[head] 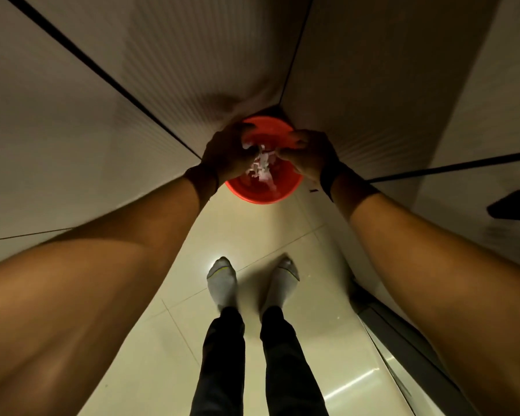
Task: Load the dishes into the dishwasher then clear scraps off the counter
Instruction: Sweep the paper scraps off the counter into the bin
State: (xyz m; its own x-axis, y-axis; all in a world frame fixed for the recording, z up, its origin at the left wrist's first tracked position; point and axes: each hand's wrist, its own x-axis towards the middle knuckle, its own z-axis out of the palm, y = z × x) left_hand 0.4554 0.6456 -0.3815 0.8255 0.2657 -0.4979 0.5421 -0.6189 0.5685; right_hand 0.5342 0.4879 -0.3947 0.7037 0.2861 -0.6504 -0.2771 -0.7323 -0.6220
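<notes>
A red round bucket (261,192) stands on the tiled floor in the corner where two cabinet fronts meet. Both hands hover over its mouth. My left hand (227,153) and my right hand (305,153) are pressed together around a clump of pale pinkish-white scraps (263,163). Some scraps hang and drop between the fingers into the bucket. Motion blur hides whether each hand grips the scraps separately.
Pale cabinet doors (87,121) run along the left and back, another cabinet front (388,100) on the right. A dark handle (511,205) shows at the far right. A metallic appliance edge (403,349) stands at the lower right. My socked feet (222,283) rest on cream tiles.
</notes>
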